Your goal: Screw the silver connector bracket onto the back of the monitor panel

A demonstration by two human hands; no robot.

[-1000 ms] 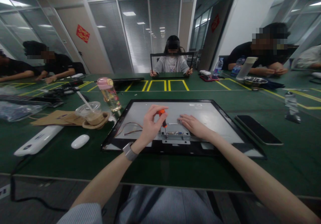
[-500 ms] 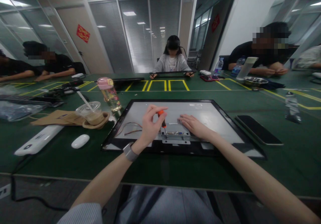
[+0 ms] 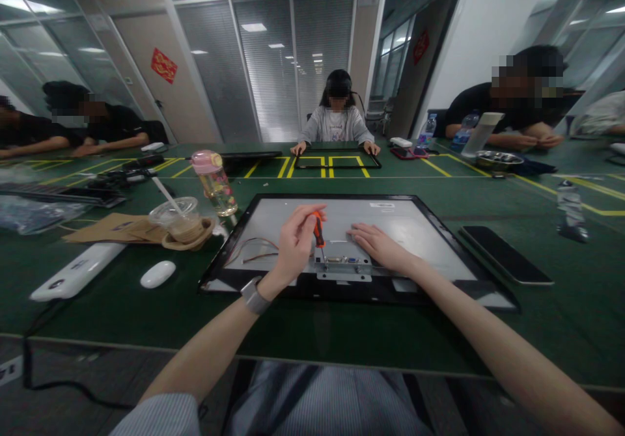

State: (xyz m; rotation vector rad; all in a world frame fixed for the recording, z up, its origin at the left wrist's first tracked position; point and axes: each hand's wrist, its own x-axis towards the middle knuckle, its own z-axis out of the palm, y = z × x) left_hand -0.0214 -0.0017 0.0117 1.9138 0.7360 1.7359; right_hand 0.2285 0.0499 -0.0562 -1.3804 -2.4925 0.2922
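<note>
A monitor panel (image 3: 420, 228) lies back-up on the green table, its grey metal rear facing me inside a black frame. My left hand (image 3: 293, 244) is closed round a small orange-and-black screwdriver (image 3: 318, 228), held upright with its tip on the metal port bracket (image 3: 344, 267) near the panel's front edge. My right hand (image 3: 378, 246) lies flat and open on the panel just right of the bracket, fingers stretched out. Thin loose wires (image 3: 254, 252) trail over the panel left of my left hand.
Left of the panel stand a pink-lidded bottle (image 3: 213, 182), a plastic cup with a straw (image 3: 176, 218) on brown paper, a white mouse (image 3: 157, 274) and a white power strip (image 3: 73, 280). A phone (image 3: 505, 262) lies right. People sit around; one opposite has a black frame (image 3: 336, 161).
The person opposite has laid the black frame flat on the table. My left hand has turned slightly on the screwdriver. My right hand has stayed put.
</note>
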